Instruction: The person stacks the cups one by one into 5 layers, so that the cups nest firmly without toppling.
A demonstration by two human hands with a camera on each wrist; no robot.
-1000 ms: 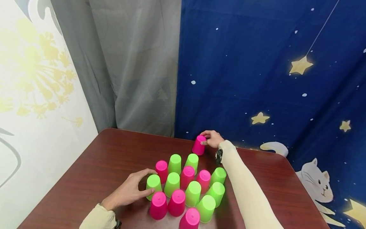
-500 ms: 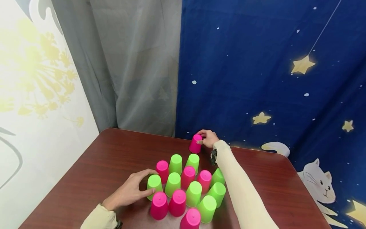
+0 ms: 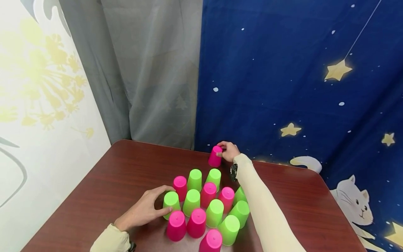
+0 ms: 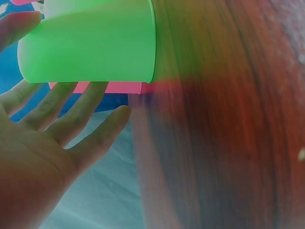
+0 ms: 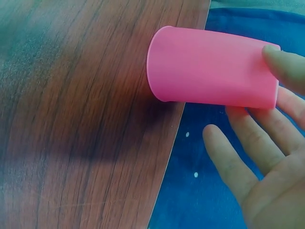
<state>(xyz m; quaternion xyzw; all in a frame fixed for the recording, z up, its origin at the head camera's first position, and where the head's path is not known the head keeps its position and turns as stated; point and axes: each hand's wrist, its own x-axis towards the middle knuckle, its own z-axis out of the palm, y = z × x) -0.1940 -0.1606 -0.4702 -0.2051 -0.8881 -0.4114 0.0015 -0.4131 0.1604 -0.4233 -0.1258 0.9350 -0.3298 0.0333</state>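
Observation:
Near the far table edge, my right hand (image 3: 230,152) holds an upside-down pink cup (image 3: 214,159) near its closed end. In the right wrist view, the thumb lies on one side of this pink cup (image 5: 214,69) and fingers on the other. My left hand (image 3: 144,208) grips a green cup (image 3: 170,198) at the left of the cup group, thumb in front and fingers behind. The left wrist view shows this green cup (image 4: 95,43) spanning thumb and fingers, with a pink cup (image 4: 125,88) partly hidden behind it.
Several upside-down green and pink cups stand close together, among them a green cup (image 3: 194,180), a pink cup (image 3: 176,226) and another pink cup (image 3: 211,241) nearest me. My right forearm partly covers a green cup (image 3: 239,196). Curtains (image 3: 163,77) hang behind the brown table (image 3: 135,157).
My right hand has moved slightly left with the pink cup along the far side of the table. The left hand keeps its place at the green cup.

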